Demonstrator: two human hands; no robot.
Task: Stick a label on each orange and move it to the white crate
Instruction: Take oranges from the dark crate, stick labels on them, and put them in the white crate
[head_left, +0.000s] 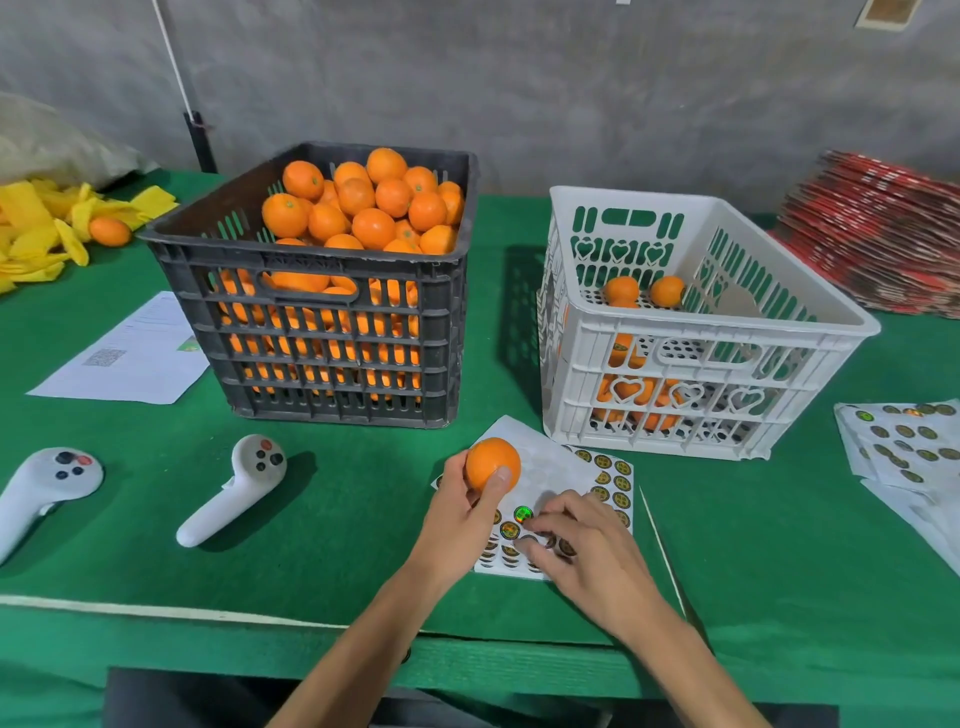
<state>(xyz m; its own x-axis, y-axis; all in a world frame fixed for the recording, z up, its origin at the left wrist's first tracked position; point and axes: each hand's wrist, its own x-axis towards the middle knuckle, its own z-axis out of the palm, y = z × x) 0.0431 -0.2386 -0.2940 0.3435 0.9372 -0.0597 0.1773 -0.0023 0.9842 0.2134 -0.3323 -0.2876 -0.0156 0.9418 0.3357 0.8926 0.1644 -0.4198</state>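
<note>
At the worktop (363, 519), my left grip (462, 506) holds an unlabelled orange (492, 464), right grip (582, 545) picking a label (523, 514); white crate (717, 358) barely filled, black crate (322, 322) heaped

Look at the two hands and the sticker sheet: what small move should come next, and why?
Probably the right hand should peel one label off the sticker sheet and press it onto the orange. The left hand holds that orange above the sheet, no label shows on it, and the right fingertips rest on the stickers.
</note>
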